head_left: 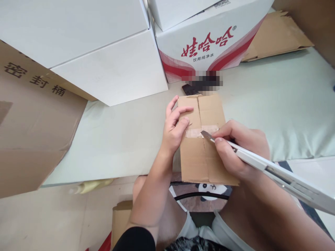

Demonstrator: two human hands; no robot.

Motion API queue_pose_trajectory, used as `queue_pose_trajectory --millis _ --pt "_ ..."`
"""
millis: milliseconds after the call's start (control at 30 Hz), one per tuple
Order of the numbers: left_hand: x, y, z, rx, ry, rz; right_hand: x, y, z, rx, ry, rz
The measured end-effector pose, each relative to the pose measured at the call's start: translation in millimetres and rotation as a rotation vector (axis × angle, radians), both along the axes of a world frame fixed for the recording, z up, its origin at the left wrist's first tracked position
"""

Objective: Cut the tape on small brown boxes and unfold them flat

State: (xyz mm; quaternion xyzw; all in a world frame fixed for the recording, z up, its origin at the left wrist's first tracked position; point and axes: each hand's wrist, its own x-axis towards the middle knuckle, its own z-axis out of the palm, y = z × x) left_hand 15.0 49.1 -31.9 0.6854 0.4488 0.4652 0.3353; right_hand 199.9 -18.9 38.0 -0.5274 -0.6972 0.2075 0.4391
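Note:
A small brown cardboard box (193, 160) rests at the near edge of the cloth-covered surface, its flap seam running away from me. Across the seam lies a strip of clear tape (192, 133). My left hand (176, 123) grips the box's left side, thumb and a finger on its top face. In my right hand (238, 144) is a white utility knife (282, 176), held like a pen. Its metal blade tip touches or hovers just over the tape at the seam; I cannot tell which.
Behind the box lies a dark phone (190, 89), partly pixelated. White boxes (112, 66) and a red-and-white carton (206, 48) stand at the back. A large brown carton (34, 122) stands left, flattened cardboard (277, 36) back right. The pale green cloth (125, 139) covers the surface.

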Motion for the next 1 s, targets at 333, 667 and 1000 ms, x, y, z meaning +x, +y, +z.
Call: queue_pose_trajectory --millis 333,667,1000 --pt "0.7 -0.4 0.3 -0.007 0.005 0.012 -0.3 1.3 1.1 0.003 -0.009 0.009" --pt "0.0 -0.3 -1.0 -0.015 0.012 0.01 -0.6 0.3 -1.4 -0.013 0.001 -0.025" --pt "0.9 0.1 -1.1 -0.006 0.009 0.02 -1.6 0.2 0.5 0.02 -0.019 -0.011"
